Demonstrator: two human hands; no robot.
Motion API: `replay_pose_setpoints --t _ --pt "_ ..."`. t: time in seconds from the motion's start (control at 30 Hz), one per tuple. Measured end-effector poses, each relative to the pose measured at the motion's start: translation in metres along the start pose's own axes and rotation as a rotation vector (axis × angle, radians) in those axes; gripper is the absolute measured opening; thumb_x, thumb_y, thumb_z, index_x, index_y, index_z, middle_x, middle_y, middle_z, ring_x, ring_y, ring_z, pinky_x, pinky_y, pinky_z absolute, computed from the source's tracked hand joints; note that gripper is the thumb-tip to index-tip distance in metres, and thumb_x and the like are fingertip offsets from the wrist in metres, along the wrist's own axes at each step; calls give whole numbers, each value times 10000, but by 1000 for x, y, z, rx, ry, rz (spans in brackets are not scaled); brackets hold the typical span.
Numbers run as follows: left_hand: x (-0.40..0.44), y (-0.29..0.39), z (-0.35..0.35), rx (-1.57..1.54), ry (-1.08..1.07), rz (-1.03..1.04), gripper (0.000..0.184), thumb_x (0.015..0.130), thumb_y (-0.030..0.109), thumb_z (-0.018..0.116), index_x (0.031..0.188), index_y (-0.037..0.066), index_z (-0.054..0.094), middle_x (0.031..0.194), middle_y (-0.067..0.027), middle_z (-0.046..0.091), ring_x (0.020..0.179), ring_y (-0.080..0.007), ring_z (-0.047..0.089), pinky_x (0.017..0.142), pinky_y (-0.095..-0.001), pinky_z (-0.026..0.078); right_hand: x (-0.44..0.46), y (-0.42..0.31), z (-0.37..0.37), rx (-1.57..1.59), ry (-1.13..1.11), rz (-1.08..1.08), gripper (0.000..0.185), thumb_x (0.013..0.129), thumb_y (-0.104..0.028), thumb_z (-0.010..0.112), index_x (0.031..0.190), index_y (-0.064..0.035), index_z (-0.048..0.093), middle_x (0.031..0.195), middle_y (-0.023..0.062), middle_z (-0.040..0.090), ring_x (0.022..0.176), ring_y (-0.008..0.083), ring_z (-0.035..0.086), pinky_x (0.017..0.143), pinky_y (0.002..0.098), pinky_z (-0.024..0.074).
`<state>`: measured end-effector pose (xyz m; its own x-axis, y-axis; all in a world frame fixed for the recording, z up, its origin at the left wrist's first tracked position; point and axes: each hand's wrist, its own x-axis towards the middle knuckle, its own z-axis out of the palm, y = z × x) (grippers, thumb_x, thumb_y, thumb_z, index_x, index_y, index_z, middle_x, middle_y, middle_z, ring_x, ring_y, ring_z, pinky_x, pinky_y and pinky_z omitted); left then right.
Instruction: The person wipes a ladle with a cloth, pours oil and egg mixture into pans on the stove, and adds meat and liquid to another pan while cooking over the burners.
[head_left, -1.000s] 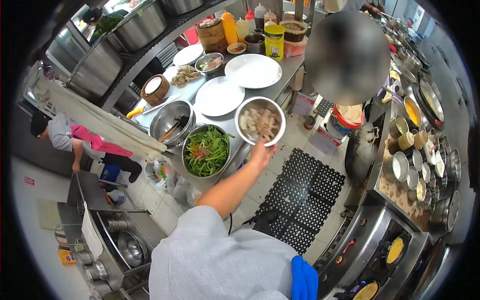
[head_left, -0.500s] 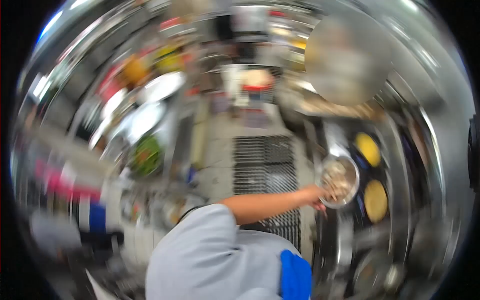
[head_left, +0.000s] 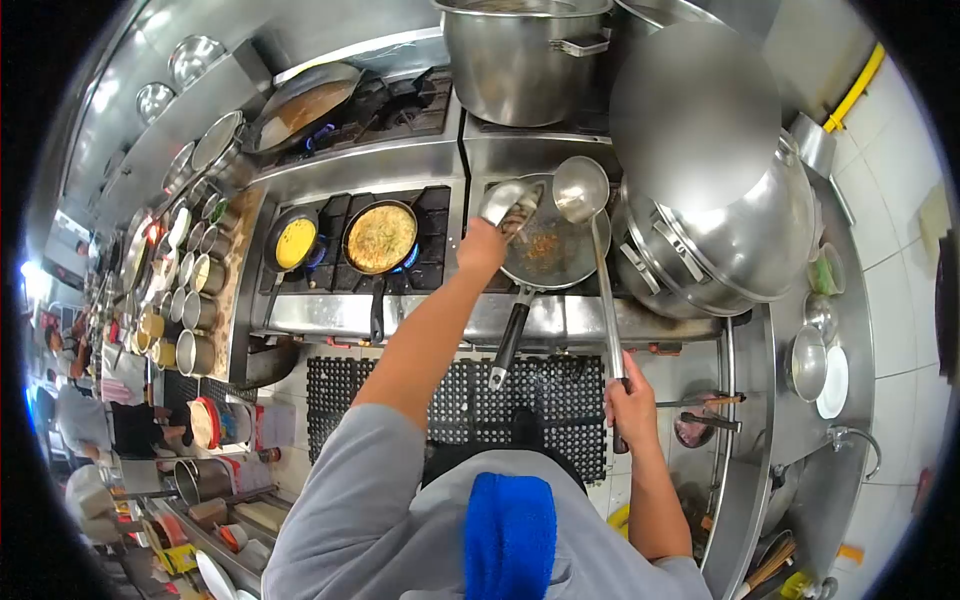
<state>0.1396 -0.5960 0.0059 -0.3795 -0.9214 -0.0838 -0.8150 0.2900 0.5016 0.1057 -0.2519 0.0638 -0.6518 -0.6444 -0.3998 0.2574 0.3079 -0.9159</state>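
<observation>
My left hand (head_left: 482, 250) is closed on a metal bowl (head_left: 505, 198), tipped over a frying pan (head_left: 570, 255). Pale pieces of food show at the bowl's mouth, and reddish-brown bits lie in the pan. My right hand (head_left: 630, 402) grips the dark handle of a long metal ladle (head_left: 581, 190), whose round head is over the pan's far edge. The pan's black handle (head_left: 511, 338) points toward me, with neither hand on it. To the left on the burners are a small pan with yellow egg (head_left: 296, 243) and a pan with a browned round pancake (head_left: 381, 238).
A tall stockpot (head_left: 525, 65) stands behind the pan, and a large lidded pot (head_left: 690, 260) is to its right. A wok (head_left: 305, 108) sits at the back left. Several small metal containers (head_left: 196, 352) line the left counter. A tap (head_left: 860, 440) and bowls are at the right. People are at far left.
The view has swung from the plate counter to the stove. The bowl in my left hand has moved over the pan and tipped. My right hand is now in view with the ladle.
</observation>
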Motion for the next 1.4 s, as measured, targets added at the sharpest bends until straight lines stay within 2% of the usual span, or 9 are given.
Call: replay_pose_setpoints --t 0.23,0.4,0.5,0.63,0.77,0.83,1.0,1.23,1.4 --pt "25 28 15 295 123 171 429 833 165 492 1185 -10 321 1019 -192 578 895 -323 613 713 -380 519 3 23 -14 -118 49 -22 541 834 -48 487 1354 -87 344 600 -5 459 420 61 419 376 211 357" --pt "27 39 -31 64 94 119 357 836 189 471 1116 15 334 1001 -245 576 898 -408 584 776 -492 460 5 33 -27 -296 100 -122 530 829 -59 501 1342 -96 373 597 1 482 433 68 435 402 229 380" --pt "46 14 -45 -282 23 76 332 822 164 456 1103 15 362 975 -247 586 814 -386 615 683 -455 500 6 28 -29 -356 84 -12 555 791 -157 563 1319 -117 397 726 165 611 633 260 588 649 353 474" --pt "36 -8 -78 -873 -308 -72 385 836 155 400 1199 32 365 908 -185 603 635 -247 638 475 -299 508 15 34 -23 -435 59 -108 526 792 -161 555 1298 -117 421 896 244 613 836 377 603 737 421 458" --pt "36 -36 -91 -1018 -488 -137 377 873 184 404 1169 -49 400 915 -170 602 677 -239 640 561 -310 532 13 27 -3 -605 21 -37 512 790 -168 552 1283 -96 431 873 247 608 809 394 597 727 419 461" --pt "20 -30 -107 -985 -529 -170 394 880 205 431 1160 -72 404 957 -177 593 763 -267 638 625 -328 534 5 35 14 -571 135 -236 503 796 -188 544 1280 -97 435 820 247 605 765 377 606 710 417 465" --pt "2 -49 -90 -1125 -771 -7 325 837 111 509 1087 -98 504 1061 -164 580 882 -240 606 776 -360 504 -22 45 47 -340 156 35 535 801 -239 550 1309 -156 405 824 203 629 734 313 627 689 377 485" --pt "-128 58 -28 -699 -1406 112 367 797 70 516 1157 15 473 1011 -124 596 906 -198 607 673 -301 532 -53 85 62 -324 198 -53 573 797 -261 516 1335 -131 366 1158 221 537 926 350 589 835 371 448" --pt "-258 171 56 -651 -1716 166 373 818 111 494 1178 29 439 1061 -118 575 912 -209 605 676 -350 554 -66 97 36 -289 145 9 595 789 -271 502 1355 -184 341 1021 280 573 898 379 592 829 399 454"
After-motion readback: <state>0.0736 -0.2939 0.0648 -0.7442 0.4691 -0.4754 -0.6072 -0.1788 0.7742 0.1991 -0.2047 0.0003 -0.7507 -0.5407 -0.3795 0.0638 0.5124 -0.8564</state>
